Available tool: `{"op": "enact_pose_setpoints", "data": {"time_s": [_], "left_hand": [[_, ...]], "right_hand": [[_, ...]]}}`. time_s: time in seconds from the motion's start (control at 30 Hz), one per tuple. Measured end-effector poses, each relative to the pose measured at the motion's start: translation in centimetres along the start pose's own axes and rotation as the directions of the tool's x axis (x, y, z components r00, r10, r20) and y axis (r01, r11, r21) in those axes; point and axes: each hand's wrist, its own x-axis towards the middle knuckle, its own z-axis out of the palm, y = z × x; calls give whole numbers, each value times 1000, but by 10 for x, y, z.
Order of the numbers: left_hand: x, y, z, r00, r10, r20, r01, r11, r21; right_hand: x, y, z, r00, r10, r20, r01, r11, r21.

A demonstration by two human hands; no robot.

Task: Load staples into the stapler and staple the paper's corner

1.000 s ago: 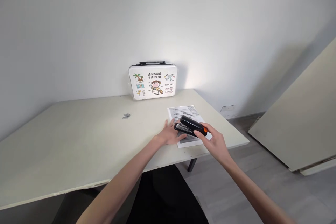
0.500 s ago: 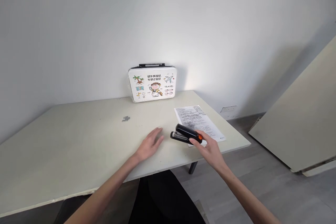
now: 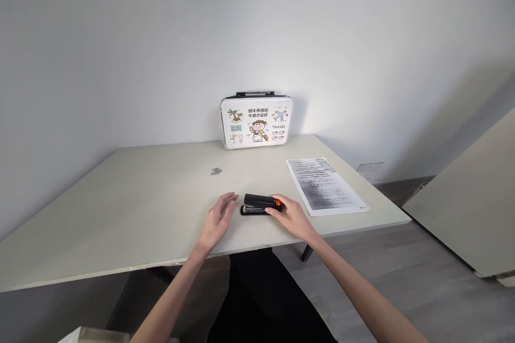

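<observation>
- Clearly, in the head view, the right hand [image 3: 293, 218] grasps the black stapler [image 3: 259, 201] by its rear end, fingers over the top near the orange part [image 3: 278, 202] and thumb along the near side.
- The stapler lies low at the counter [image 3: 100, 209], near its front edge, nose pointing left; its upper arm sits slightly raised from the base at the front. Whether the base fully rests on the surface, I cannot tell.
- The left hand [image 3: 214, 224] is released, with the fingers loosely curved and the thumb held apart from them. Its fingertips are just beside the stapler's nose, not touching it; contact with the counter is hard to judge.
- Right of the right hand, a printed sheet [image 3: 325, 187] lies flat and slantwise, its lower right corner near the counter's right edge.
- Beyond the hands, small grey strips [image 3: 216, 171] lie together, well apart from the stapler.
- Farther back, a white illustrated case [image 3: 257, 123] stands upright by the wall [image 3: 120, 37], near the rear edge.
- A broad stretch of counter extends left of the left hand; a narrower band separates the stapler from the front edge.
</observation>
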Motion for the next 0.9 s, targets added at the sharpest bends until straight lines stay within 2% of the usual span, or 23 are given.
{"op": "enact_pose_setpoints", "data": {"time_s": [0.1,0.23,0.37,0.47,0.6,0.9], "left_hand": [[0,-2,0,1000,3,3,-3,1000,-9],[0,-2,2,1000,8,4,-8,1000,-23],[-1,2,2,1000,3,-15,-4,1000,-28],[-2,2,0,991,-37,-129,40,999,22],[-4,-5,-3,943,-101,-316,109,994,7],[-2,-16,-3,943,-118,-310,95,992,-89]], "right_hand": [[-3,0,-3,1000,-3,18,2,1000,15],[-3,3,-2,999,26,-25,-24,997,68],[0,10,2,999,25,-43,-24,999,34],[1,13,3,999,-13,-30,14,1000,7],[1,13,4,999,-28,-32,29,1000,7],[2,16,7,997,-45,-61,43,999,-34]]}}
